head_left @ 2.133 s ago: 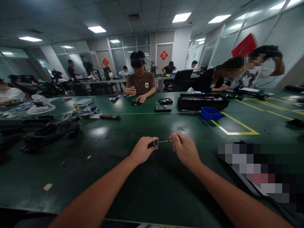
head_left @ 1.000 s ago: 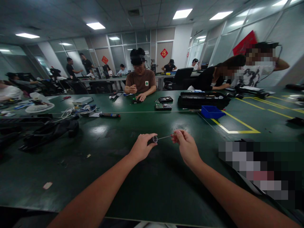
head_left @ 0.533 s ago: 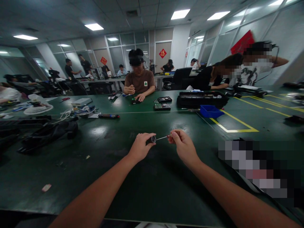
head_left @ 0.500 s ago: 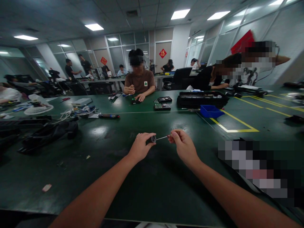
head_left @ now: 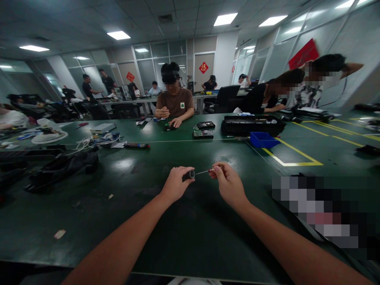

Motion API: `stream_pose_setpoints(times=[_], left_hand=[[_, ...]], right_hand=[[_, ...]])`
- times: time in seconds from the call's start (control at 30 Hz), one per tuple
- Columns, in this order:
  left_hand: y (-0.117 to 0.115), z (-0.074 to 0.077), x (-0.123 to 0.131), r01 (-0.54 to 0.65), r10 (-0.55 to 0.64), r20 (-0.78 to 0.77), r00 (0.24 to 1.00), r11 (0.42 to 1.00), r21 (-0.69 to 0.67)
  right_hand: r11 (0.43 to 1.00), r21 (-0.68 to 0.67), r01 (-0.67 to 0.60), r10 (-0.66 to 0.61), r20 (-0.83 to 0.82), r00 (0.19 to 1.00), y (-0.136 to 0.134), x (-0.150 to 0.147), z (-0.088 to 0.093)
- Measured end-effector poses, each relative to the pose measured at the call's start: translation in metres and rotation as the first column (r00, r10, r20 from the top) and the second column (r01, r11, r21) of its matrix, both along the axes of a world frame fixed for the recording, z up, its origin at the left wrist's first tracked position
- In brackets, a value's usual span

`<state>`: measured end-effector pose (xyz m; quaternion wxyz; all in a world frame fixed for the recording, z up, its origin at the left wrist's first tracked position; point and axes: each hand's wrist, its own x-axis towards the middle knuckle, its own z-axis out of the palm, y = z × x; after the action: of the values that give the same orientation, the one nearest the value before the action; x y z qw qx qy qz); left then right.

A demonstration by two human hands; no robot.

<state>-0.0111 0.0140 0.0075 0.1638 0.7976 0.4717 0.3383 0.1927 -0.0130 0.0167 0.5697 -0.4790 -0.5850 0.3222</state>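
My left hand (head_left: 175, 184) is closed round a small black cylinder (head_left: 190, 174), whose round, silvery-rimmed end faces right. Between finger and thumb, my right hand (head_left: 228, 180) pinches the reddish handle of a screwdriver (head_left: 203, 172). Its thin metal shaft points left, with the tip at or very near the cylinder's round end; whether it touches I cannot tell. Both hands are held over the green table (head_left: 190, 233). The rest of the cylinder is hidden by my left fingers.
Beyond my hands are hard drives (head_left: 203, 134), a blue bin (head_left: 264, 139), a long black case (head_left: 253, 125) and a dark pen-shaped tool (head_left: 136, 145). A black bag-like item (head_left: 63, 170) lies left. Across the table a co-worker (head_left: 174, 99) handles a small dark part. A blurred-out object (head_left: 317, 213) sits right.
The cylinder in my left hand has turned slightly, showing more of its black side. My right hand keeps the screwdriver at its end, almost unmoved.
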Motion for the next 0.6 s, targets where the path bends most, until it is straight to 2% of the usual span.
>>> stream_pose_setpoints(times=[0.6], left_hand=[[-0.0018, 0.0025, 0.0011, 0.012, -0.012, -0.005, 1.000, 1.000, -0.018]], right_hand=[[1.000, 0.014, -0.018, 0.017, 0.023, 1.000, -0.0010, -0.0005, 0.0006]])
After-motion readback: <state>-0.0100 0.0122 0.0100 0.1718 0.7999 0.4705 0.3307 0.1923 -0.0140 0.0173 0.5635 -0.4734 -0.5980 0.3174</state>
